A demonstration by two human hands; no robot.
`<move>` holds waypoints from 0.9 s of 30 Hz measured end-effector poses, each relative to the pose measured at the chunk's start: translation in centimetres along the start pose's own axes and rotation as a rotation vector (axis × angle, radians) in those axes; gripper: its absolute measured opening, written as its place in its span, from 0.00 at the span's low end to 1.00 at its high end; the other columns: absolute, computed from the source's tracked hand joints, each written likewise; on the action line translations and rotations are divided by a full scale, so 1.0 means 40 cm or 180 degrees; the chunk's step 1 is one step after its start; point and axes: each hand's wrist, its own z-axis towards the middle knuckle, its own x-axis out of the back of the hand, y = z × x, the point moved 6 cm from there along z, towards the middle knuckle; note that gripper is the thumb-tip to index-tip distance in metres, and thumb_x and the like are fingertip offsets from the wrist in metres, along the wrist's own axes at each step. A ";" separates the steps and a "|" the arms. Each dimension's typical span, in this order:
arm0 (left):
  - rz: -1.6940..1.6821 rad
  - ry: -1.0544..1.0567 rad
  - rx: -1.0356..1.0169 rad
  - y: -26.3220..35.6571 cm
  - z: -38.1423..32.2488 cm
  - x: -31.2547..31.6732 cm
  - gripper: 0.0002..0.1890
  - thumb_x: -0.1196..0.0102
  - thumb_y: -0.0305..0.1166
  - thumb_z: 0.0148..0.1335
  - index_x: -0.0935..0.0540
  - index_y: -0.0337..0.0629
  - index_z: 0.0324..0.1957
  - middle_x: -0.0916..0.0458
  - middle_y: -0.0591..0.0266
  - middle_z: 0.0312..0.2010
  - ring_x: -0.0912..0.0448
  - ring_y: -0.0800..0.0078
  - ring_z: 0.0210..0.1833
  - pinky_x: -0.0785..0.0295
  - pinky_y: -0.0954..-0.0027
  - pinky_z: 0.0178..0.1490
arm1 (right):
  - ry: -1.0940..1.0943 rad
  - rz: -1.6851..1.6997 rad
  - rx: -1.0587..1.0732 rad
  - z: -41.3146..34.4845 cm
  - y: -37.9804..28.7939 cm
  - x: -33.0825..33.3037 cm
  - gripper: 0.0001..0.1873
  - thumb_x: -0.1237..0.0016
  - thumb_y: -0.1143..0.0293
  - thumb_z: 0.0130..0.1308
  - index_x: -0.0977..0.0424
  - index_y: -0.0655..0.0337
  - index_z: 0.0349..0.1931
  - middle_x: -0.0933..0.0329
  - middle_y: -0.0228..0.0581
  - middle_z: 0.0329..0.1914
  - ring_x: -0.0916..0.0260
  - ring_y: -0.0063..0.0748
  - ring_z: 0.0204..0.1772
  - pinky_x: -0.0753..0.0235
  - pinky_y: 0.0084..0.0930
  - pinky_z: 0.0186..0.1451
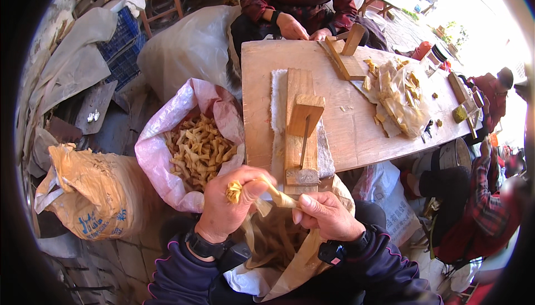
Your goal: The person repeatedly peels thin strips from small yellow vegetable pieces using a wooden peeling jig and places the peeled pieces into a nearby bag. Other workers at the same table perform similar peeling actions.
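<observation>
My left hand (238,196) grips a pale yellow strip (283,199) with a folded, knot-like bend in it. A bunched yellow piece (234,191) pokes out of the same fist. My right hand (324,215) pinches the strip's other end between thumb and fingertips. Below both hands, an opened paper sack (299,269) between my legs holds more long strips (278,238), partly in shadow. A woven sack (146,154) to the left is full of short knotted yellow pieces (200,146). Just beyond my hands lies a wooden fixture (299,79) with an upright block and a thin metal blade (305,142).
The fixture rests on white cloth (278,108) on a wooden table (259,62). Across it sits a person (292,25), near a second fixture (342,60) and a plastic bag of pieces (403,100). A brown paper sack (104,196) stands left; another person (480,217) sits right.
</observation>
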 end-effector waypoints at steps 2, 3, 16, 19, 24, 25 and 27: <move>-0.0435 -0.0514 0.0438 -0.025 -0.004 -0.028 0.15 0.33 0.37 0.62 0.17 0.35 0.42 0.18 0.62 0.35 0.25 0.84 0.26 0.31 0.82 0.28 | -0.0054 -0.0125 0.0063 0.006 0.004 -0.005 0.23 0.57 0.51 0.76 0.23 0.62 0.33 0.42 0.18 0.20 0.52 0.11 0.24 0.54 0.15 0.26; -0.0627 -0.0778 0.0635 -0.035 -0.009 -0.042 0.14 0.33 0.36 0.61 0.17 0.36 0.42 0.18 0.63 0.35 0.25 0.85 0.25 0.32 0.83 0.27 | 0.0012 -0.0182 0.0002 0.007 0.009 -0.002 0.22 0.56 0.51 0.76 0.23 0.62 0.33 0.40 0.19 0.20 0.51 0.11 0.24 0.53 0.15 0.26; -0.1025 -0.0888 0.1149 -0.084 -0.023 -0.079 0.24 0.33 0.35 0.62 0.25 0.34 0.55 0.18 0.63 0.35 0.24 0.81 0.26 0.30 0.81 0.29 | 0.1184 -0.2280 0.1803 -0.031 -0.059 0.001 0.14 0.43 0.63 0.70 0.24 0.67 0.34 0.26 0.31 0.21 0.32 0.15 0.25 0.30 0.20 0.27; -0.0839 -0.0744 0.1326 -0.090 -0.039 -0.075 0.15 0.36 0.29 0.62 0.22 0.35 0.49 0.19 0.63 0.32 0.23 0.81 0.26 0.30 0.81 0.29 | 0.0961 -0.2147 0.1739 -0.034 -0.051 -0.006 0.13 0.44 0.63 0.70 0.23 0.66 0.36 0.25 0.29 0.23 0.34 0.13 0.27 0.31 0.18 0.29; -0.1727 -0.0169 0.1102 -0.080 -0.050 -0.059 0.07 0.42 0.25 0.59 0.21 0.33 0.39 0.21 0.62 0.28 0.23 0.79 0.27 0.29 0.78 0.31 | 0.0603 -0.0914 0.1036 -0.030 -0.035 -0.001 0.11 0.44 0.64 0.71 0.21 0.65 0.37 0.25 0.23 0.26 0.34 0.11 0.29 0.33 0.15 0.31; -0.1455 -0.0130 0.0947 -0.074 -0.047 -0.054 0.07 0.42 0.26 0.60 0.20 0.34 0.40 0.22 0.65 0.27 0.25 0.81 0.27 0.31 0.79 0.31 | 0.0577 -0.0751 0.0942 -0.030 -0.035 -0.001 0.11 0.44 0.65 0.71 0.21 0.65 0.38 0.25 0.22 0.27 0.35 0.11 0.30 0.34 0.14 0.31; -0.0905 -0.0053 0.0640 -0.062 -0.034 -0.045 0.08 0.42 0.29 0.63 0.19 0.36 0.41 0.23 0.71 0.26 0.28 0.86 0.27 0.35 0.81 0.31 | 0.0679 -0.0727 0.0906 -0.031 -0.047 0.007 0.11 0.44 0.65 0.70 0.21 0.65 0.36 0.25 0.22 0.27 0.35 0.10 0.29 0.34 0.14 0.31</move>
